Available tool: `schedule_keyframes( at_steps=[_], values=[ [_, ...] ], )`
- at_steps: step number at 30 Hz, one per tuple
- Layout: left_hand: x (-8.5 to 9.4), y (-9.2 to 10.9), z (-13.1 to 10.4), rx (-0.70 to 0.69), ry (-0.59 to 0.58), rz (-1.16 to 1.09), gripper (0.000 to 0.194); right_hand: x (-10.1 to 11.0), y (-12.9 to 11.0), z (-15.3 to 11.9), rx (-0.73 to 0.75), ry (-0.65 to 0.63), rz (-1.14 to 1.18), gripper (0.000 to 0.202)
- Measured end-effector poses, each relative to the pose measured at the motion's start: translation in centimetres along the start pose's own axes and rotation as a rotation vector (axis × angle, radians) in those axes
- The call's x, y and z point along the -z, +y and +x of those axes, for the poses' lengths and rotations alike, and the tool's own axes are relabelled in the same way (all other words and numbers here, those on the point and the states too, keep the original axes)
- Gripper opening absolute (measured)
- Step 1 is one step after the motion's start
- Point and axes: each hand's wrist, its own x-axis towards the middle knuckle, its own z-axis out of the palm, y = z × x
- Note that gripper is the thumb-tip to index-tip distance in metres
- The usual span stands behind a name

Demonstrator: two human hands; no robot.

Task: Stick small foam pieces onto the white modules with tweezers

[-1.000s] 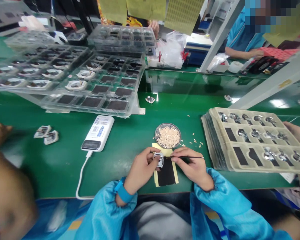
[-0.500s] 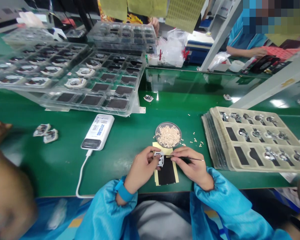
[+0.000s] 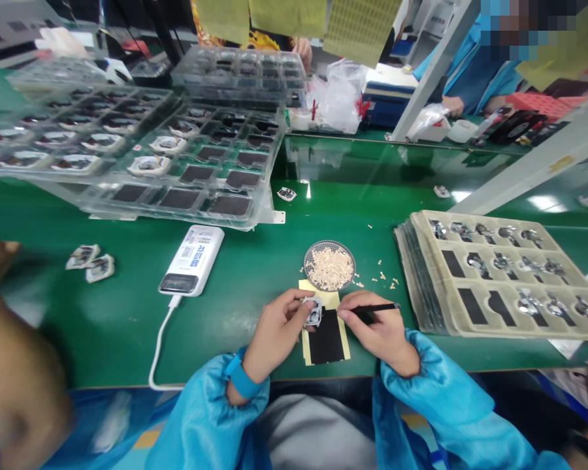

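Note:
Between the thumb and fingers of my left hand (image 3: 278, 329) is a small white-framed part (image 3: 313, 312), held over a black pad on yellow paper (image 3: 343, 349). My right hand (image 3: 378, 329) is closed on thin black tweezers (image 3: 372, 308), whose tip lies close to the part's right side; whether it touches is too small to tell. Just beyond the hands stands a round dish (image 3: 330, 265) full of tiny beige pieces, with several loose pieces (image 3: 382, 275) to its right on the green table (image 3: 245, 261).
White power bank (image 3: 191, 260) with cable at left, near two white-framed parts (image 3: 92, 262). Clear trays (image 3: 196, 163) stand raised at back left. Stacked beige trays (image 3: 500, 261) with metal parts lie right. Another person's arm (image 3: 14, 365) is at far left.
The tweezers have turned in my right hand, and their dark body shows more. The white-framed part is tilted more toward the camera. A person at back right has shifted their arms.

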Motion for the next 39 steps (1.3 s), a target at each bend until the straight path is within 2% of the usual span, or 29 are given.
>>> schedule_keyframes(
  at_steps=[8,13,16,19,21,22,23,25,26,27,29,30,31,33,36,39],
  values=[
    [0.0,-0.2,-0.1,0.02,0.052,-0.036,0.041,-0.2,-0.3,0.0,0.093,-0.05,-0.012,0.021],
    [0.3,-0.3,-0.1,-0.002,0.065,-0.04,0.041,0.1,0.0,-0.2,-0.042,-0.062,0.117,0.014],
    [0.6,0.0,-0.1,-0.009,0.024,-0.042,0.042,0.3,0.0,-0.6,-0.041,-0.105,0.215,0.013],
    [0.9,0.3,-0.1,-0.009,-0.013,-0.016,0.046,1.1,-1.1,-1.2,0.0,-0.138,0.224,0.012],
    [1.1,0.4,-0.2,-0.007,-0.004,0.025,0.048,2.5,-2.7,-1.5,0.009,-0.143,0.259,0.003],
    [1.2,0.4,-0.1,-0.008,0.0,0.049,0.049,3.5,-3.7,-1.5,0.01,-0.118,0.279,0.007],
    [1.3,0.4,-0.1,-0.009,0.001,0.072,0.05,4.8,-4.6,-1.4,0.009,-0.071,0.289,0.016],
    [1.5,0.4,0.1,-0.009,-0.002,0.11,0.051,8.2,-6.3,-0.7,-0.003,0.135,0.21,0.031],
    [1.5,0.4,0.1,-0.008,-0.003,0.117,0.052,10.2,-6.8,-0.1,-0.015,0.263,0.098,0.032],
    [1.5,0.5,0.1,-0.006,-0.005,0.112,0.054,12.3,-7.0,0.6,-0.059,0.376,-0.112,0.03],
    [1.5,0.6,0.1,-0.001,-0.022,0.049,0.061,16.4,-6.3,2.1,-0.239,0.44,-0.678,0.025],
    [1.4,0.6,0.1,0.001,-0.039,-0.004,0.066,18.1,-5.5,2.7,-0.325,0.397,-0.873,0.025],
    [1.4,0.6,0.2,0.004,-0.059,-0.059,0.071,19.7,-4.6,3.3,-0.43,0.291,-0.983,0.027],
    [1.2,0.4,0.3,0.01,-0.095,-0.144,0.078,21.7,-2.7,4.1,-0.575,0.113,-1.054,0.032],
    [1.1,0.1,0.4,0.029,-0.118,-0.186,0.08,22.6,-1.0,4.3,-0.655,-0.045,-0.991,0.036],
    [0.9,0.0,0.4,0.057,-0.123,-0.151,0.068,22.5,-1.0,4.1,-0.664,-0.069,-0.978,0.031]
  ],
)
